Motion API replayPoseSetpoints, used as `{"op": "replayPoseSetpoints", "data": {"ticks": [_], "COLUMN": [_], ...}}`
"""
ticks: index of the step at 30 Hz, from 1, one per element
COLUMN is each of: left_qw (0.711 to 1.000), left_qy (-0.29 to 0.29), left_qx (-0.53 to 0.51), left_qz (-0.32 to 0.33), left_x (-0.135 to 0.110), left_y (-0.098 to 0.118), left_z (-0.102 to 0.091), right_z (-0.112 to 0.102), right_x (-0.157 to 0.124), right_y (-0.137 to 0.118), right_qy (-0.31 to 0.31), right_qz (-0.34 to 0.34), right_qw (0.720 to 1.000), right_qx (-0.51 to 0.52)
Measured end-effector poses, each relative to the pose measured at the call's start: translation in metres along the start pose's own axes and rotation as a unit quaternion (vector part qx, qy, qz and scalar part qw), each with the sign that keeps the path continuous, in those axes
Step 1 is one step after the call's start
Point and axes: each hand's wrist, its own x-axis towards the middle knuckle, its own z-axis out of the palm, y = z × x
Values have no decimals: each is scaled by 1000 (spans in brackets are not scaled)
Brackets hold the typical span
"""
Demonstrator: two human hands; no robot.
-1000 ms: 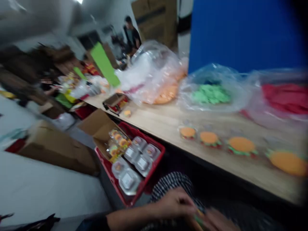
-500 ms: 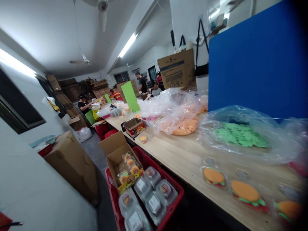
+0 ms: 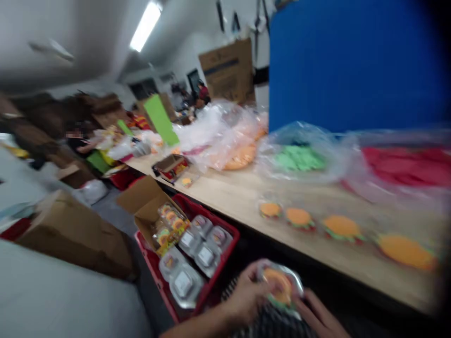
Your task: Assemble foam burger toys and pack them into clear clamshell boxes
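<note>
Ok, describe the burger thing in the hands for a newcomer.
Find the long wooden table by the blue panel. Below its near edge sits a red crate of clear packs; right of it, the left hand holds a burger-shaped piece in clear plastic, right hand beside it. Unlike the burger row on the tabletop, it is in hand.

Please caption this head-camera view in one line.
Left hand and right hand hold a burger-shaped package beside a red crate.

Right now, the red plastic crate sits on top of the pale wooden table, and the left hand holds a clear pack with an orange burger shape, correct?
No: the head view shows the red plastic crate below the pale wooden table, not on it. The left hand does hold the clear pack.
</note>
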Motion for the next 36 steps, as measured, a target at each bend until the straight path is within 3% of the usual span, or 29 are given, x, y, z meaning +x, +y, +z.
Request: {"op": "replayPoseSetpoints", "data": {"ticks": [2,5,9,11,13,15,18,26,31,33,36], "left_qw": [995,995,989,978,960,932,906,933,950,944,905], "left_qy": [25,4,-83,-120,-139,-157,-183,-125,-87,-88,-130], "left_qx": [-92,-100,46,142,242,323,375,335,299,319,402], "left_qz": [-8,-14,-114,-97,-19,45,73,27,-10,0,56], "left_x": [-2,-4,-8,-9,-6,1,10,1,-2,-1,0], "left_y": [-10,-21,-29,-27,-21,-14,-11,-36,-37,-31,-18], "left_z": [12,16,-4,-14,-19,-19,-15,-18,-26,-32,-38], "right_z": [-6,-20,-38,-42,-42,-39,-35,-21,-25,-26,-23], "right_x": [-11,-8,-12,-17,-18,-17,-13,-18,-17,-17,-18], "right_y": [-1,2,7,6,3,0,-4,-1,6,8,11], "right_qy": [-53,-83,-222,-280,-307,-321,-337,-354,-312,-289,-287], "right_qz": [25,29,-7,-24,-39,-58,-81,-112,-76,-59,-65], "right_qw": [998,996,971,953,942,934,922,911,929,938,942], "right_qx": [5,-11,-83,-116,-134,-149,-172,-181,-181,-180,-162]}}
